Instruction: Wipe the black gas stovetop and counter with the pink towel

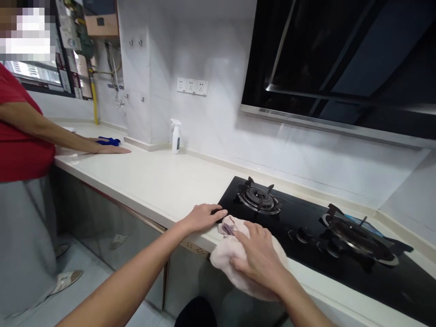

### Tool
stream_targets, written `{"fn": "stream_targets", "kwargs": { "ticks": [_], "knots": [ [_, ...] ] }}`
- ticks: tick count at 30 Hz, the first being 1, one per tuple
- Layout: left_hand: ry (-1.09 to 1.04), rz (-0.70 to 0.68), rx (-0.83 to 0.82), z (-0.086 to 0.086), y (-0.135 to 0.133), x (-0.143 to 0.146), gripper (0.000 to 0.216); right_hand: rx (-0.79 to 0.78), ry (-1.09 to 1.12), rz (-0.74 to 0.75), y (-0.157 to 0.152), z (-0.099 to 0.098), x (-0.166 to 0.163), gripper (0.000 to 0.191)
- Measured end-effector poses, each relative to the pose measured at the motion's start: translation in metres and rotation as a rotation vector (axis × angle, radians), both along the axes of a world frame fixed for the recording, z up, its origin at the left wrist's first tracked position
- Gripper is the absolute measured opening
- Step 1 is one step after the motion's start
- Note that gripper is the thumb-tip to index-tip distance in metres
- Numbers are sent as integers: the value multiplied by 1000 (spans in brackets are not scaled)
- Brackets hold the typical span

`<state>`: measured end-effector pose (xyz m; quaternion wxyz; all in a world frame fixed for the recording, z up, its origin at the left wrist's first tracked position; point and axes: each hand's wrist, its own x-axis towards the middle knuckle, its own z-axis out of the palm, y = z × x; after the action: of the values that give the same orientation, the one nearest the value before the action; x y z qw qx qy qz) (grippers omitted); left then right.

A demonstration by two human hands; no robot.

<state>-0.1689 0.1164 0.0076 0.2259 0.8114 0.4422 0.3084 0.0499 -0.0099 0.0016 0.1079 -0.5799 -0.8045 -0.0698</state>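
My right hand lies on a pale pink cloth and presses it against the front edge of the black glass hob, fingers bent over the fabric. Just to its left, my left hand rests flat on the cream countertop, fingers stretched out toward the hob's near corner, holding nothing. The hob carries two gas burners, the left one and the right one, with knobs between them.
Another person in a red top stands at the far left, one hand flat on the counter by a blue cloth. A white spray bottle stands against the wall. A black range hood hangs over the hob.
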Motion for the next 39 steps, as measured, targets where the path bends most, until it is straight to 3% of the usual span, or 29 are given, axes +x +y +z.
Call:
{"fn": "stream_targets", "kwargs": {
  "ticks": [5, 8, 10, 14, 17, 19, 22, 27, 32, 39],
  "knots": [
    [-232, -102, -113, -11, 12, -21, 46, 3, -49, 40, 42, 5, -85, 76],
    [-335, -21, -43, -17, 18, -30, 47, -49, -131, -4, 66, 4, -130, 86],
    [-295, 62, 30, -16, 21, -36, 48, -105, -172, -39, 79, 2, -151, 90],
    [-115, 120, 181, -9, 17, -45, 46, -111, -159, -22, 93, -3, -169, 95],
    [-136, 88, 182, -6, 5, -44, 48, -133, -142, -2, 92, -6, -165, 101],
    [-203, 108, 106, -8, -5, -39, 51, -140, -109, -1, 88, -9, -159, 102],
    [-268, 181, 36, -13, -17, -28, 55, -28, -22, 66, 79, -13, -144, 97],
    [-189, 181, 98, -17, -34, 7, 55, 113, 84, 176, 51, -14, -94, 87],
    [-115, 50, 232, -22, -66, 79, 49, 178, 148, 156, 7, -17, -18, 74],
    [-134, -242, 293, -22, -130, 200, 40, 458, 257, -7, -54, -51, 103, 68]
  ]
}}
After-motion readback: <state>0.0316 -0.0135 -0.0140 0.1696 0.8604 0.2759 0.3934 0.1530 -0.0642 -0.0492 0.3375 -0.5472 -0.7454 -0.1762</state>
